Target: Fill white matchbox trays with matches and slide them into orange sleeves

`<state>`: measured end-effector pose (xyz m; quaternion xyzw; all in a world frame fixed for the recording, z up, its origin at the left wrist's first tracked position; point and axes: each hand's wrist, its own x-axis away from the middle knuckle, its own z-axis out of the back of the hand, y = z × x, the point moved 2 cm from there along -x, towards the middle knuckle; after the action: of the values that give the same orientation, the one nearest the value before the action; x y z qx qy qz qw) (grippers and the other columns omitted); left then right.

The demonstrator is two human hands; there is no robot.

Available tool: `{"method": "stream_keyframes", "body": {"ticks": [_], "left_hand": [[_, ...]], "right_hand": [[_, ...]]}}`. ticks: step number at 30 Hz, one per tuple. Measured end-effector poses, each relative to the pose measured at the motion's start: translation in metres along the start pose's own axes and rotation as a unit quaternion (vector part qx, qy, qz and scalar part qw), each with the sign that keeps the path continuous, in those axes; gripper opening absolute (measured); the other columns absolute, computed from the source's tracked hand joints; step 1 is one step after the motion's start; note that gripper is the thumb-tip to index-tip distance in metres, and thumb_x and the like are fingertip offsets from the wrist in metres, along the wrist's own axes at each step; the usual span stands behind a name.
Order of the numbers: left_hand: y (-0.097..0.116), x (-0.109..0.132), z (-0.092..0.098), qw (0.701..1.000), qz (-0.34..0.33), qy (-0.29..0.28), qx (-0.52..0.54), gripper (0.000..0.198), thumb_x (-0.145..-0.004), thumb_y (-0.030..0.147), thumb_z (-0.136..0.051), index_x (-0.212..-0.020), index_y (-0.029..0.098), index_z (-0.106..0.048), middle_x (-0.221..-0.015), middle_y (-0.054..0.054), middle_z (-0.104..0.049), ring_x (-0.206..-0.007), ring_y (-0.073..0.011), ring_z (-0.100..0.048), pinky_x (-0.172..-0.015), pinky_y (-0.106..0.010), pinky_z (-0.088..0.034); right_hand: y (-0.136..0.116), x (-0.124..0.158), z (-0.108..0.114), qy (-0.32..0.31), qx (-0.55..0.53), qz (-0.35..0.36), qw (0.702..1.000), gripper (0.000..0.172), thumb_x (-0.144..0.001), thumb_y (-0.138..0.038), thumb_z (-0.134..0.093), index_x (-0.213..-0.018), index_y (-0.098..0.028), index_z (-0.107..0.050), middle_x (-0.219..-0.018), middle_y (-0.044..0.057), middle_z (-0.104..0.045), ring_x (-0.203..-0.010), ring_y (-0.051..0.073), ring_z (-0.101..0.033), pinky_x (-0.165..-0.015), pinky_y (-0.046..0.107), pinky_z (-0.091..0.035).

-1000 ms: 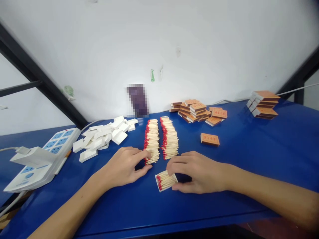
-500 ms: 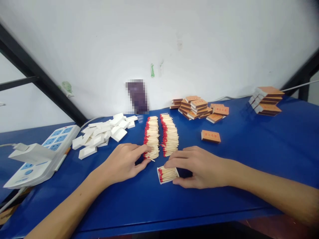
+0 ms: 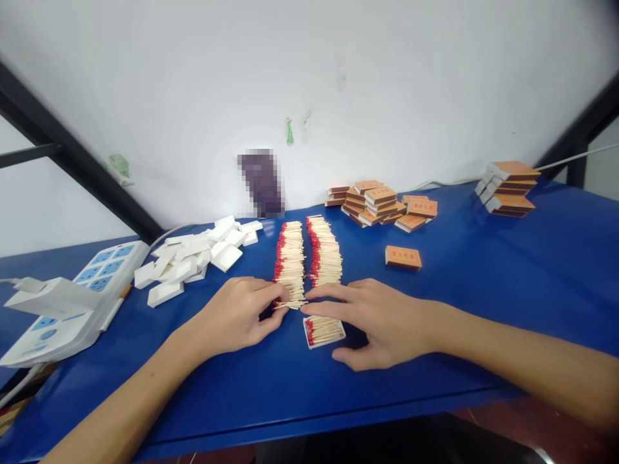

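Observation:
Two long rows of red-tipped matches [image 3: 307, 258] lie side by side on the blue table [image 3: 483, 309]. My left hand [image 3: 236, 316] pinches the near end of the left row between thumb and forefinger. My right hand [image 3: 382, 319] reaches across with its fingers stretched out, the forefinger touching the same near end of the matches. Under its fingers lies a small white tray filled with matches [image 3: 323, 331], flat on the table.
A pile of empty white trays [image 3: 193, 261] lies at the left, beyond it a white and blue power strip [image 3: 62, 303]. Orange matchbox sleeves [image 3: 382, 205] are heaped behind the rows, one single sleeve [image 3: 403, 257] nearer, another stack [image 3: 507, 187] far right.
My right hand has let go of the filled tray and stretched its fingers left to the end of the match row. My left hand stays at the row's end.

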<state>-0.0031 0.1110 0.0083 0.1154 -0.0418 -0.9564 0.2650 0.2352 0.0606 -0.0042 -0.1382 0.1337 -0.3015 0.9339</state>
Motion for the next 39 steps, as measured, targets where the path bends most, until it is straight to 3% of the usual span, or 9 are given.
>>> {"method": "stream_keyframes", "body": {"ticks": [6, 19, 39], "left_hand": [[0.0019, 0.0014, 0.0009, 1.0, -0.011, -0.006, 0.02, 0.012, -0.091, 0.019, -0.053, -0.089, 0.018, -0.064, -0.073, 0.001, -0.062, -0.063, -0.014, -0.056, -0.06, -0.027, -0.038], [0.0079, -0.0007, 0.0053, 0.998, -0.032, -0.005, 0.059, 0.009, -0.087, 0.015, -0.055, -0.08, 0.018, -0.06, -0.062, 0.004, -0.052, -0.055, -0.0111, -0.047, -0.056, -0.026, -0.034], [0.0064, -0.0009, -0.0003, 0.997, -0.042, -0.018, 0.06, 0.012, -0.088, 0.014, -0.055, -0.09, 0.019, -0.066, -0.069, 0.001, -0.061, -0.06, -0.0128, -0.054, -0.059, -0.026, -0.04]], "right_hand": [[-0.0006, 0.0011, -0.0001, 0.004, 0.002, 0.003, 1.0, 0.068, -0.087, -0.041, -0.063, -0.151, -0.027, -0.043, -0.149, 0.011, -0.051, -0.101, 0.025, -0.069, -0.086, 0.041, -0.053], [-0.0026, -0.0012, 0.0032, 0.001, -0.065, 0.016, 0.998, 0.05, -0.083, -0.034, -0.065, -0.131, -0.021, -0.062, -0.129, 0.005, -0.068, -0.104, 0.022, -0.068, -0.089, 0.035, -0.051], [-0.0037, -0.0026, 0.0015, 0.003, -0.085, 0.039, 0.996, 0.042, -0.083, -0.024, -0.061, -0.124, -0.022, -0.065, -0.122, 0.005, -0.071, -0.1, 0.02, -0.069, -0.085, 0.03, -0.051]]}}
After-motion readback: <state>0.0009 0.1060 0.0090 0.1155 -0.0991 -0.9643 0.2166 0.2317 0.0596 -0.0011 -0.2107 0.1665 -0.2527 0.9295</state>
